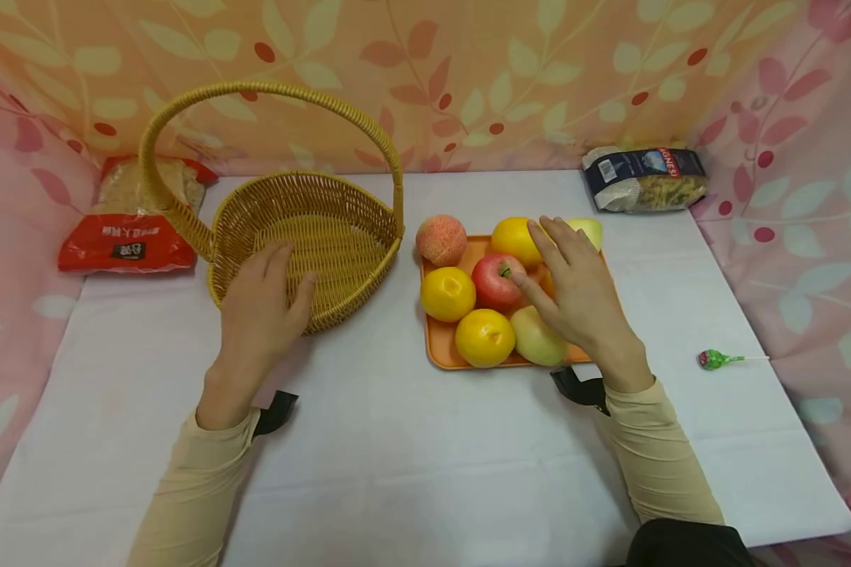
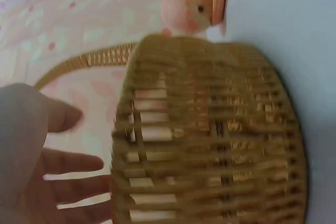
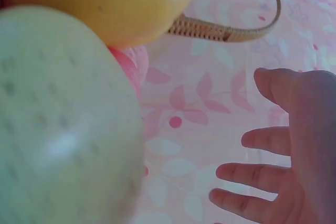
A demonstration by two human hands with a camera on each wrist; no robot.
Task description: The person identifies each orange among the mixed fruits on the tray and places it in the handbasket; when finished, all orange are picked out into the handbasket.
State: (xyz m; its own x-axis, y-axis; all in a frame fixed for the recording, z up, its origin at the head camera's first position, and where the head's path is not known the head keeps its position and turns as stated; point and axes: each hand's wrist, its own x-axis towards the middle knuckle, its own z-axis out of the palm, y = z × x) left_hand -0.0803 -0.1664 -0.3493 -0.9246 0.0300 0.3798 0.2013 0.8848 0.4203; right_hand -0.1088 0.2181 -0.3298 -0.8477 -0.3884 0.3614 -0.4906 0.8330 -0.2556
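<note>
My left hand [image 1: 262,303] hovers over the near left rim of a wicker basket [image 1: 319,260], fingers extended and holding nothing. The left wrist view shows its spread fingers [image 2: 79,184] beside the woven wall. The basket's tall handle [image 1: 269,88] arches up, and nothing lies inside. My right hand [image 1: 581,287] is over the right part of an orange tray [image 1: 440,354] of fruit, fingers spread and holding nothing. On the tray are a red apple [image 1: 492,287], yellow fruits [image 1: 485,339], a pale green pear-like fruit [image 1: 539,337] and a peach [image 1: 441,240]. The hand hides some fruit.
A red and clear bag [image 1: 131,240] lies at the back left, behind the basket handle. A dark pasta bag [image 1: 645,181] lies at the back right. Near the right table edge is a green-wrapped lollipop [image 1: 712,360]. Floral cloth [image 1: 468,79] hangs around the white table.
</note>
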